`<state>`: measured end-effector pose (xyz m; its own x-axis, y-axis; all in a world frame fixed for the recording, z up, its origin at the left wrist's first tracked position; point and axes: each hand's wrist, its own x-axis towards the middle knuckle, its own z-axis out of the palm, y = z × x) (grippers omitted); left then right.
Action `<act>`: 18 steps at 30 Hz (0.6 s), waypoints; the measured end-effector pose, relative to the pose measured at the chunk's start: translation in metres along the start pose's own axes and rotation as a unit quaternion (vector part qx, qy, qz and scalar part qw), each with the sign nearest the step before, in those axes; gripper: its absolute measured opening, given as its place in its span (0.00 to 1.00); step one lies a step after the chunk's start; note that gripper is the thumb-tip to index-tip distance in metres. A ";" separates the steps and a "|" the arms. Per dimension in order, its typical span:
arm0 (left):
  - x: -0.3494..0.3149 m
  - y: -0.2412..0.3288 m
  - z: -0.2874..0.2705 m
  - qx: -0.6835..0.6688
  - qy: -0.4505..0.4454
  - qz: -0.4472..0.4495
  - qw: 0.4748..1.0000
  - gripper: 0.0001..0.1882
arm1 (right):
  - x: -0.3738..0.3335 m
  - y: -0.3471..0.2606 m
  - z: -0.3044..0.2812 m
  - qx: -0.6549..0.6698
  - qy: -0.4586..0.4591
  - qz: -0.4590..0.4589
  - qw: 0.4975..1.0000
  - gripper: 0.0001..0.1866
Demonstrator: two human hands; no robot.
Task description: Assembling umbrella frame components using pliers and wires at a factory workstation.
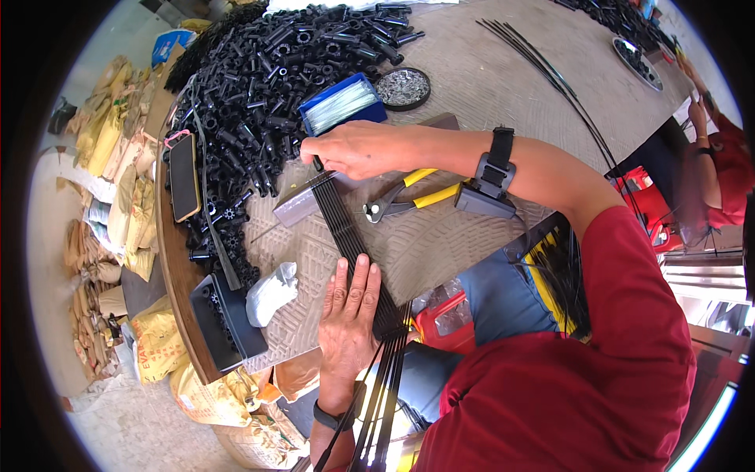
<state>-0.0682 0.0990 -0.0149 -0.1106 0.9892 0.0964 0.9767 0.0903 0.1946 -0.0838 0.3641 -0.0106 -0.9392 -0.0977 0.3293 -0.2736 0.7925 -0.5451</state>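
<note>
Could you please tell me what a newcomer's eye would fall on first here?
Most likely the big heap of glossy black parts, spread across the picture's upper left. Next, perhaps, the row of thin black rods near the middle, with the left hand laid flat against their nearer part and the right hand at their far end. The yellow-handled pliers also stand out, just right of the rods.

A phone (185, 181) with a pink loop (174, 138) at its top lies by the brown wooden edge of the table (177, 275). Nearer is a crumpled white bag (270, 295). Past the table on the left are lots of yellow and brown sacks (156, 334). Far right, another person (727, 185) in a red top is near a red plastic thing (653, 200)
</note>
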 end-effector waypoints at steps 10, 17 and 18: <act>-0.002 -0.002 0.001 -0.018 0.049 -0.011 0.999 0.43 | 0.001 0.005 -0.002 -0.183 -0.043 0.058 0.981 0.04; -0.004 -0.002 0.008 0.030 0.094 -0.028 0.995 0.38 | 0.021 0.030 -0.039 -0.260 0.080 0.110 0.956 0.04; -0.004 -0.002 0.009 0.041 0.098 -0.028 0.994 0.37 | 0.023 0.032 -0.043 -0.294 0.035 0.101 0.950 0.03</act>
<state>-0.0676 0.0956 -0.0245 -0.1904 0.9417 0.2774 0.9789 0.1609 0.1256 -0.1053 0.4132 0.0128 -0.9384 0.1157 0.3256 0.0931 0.9921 -0.0844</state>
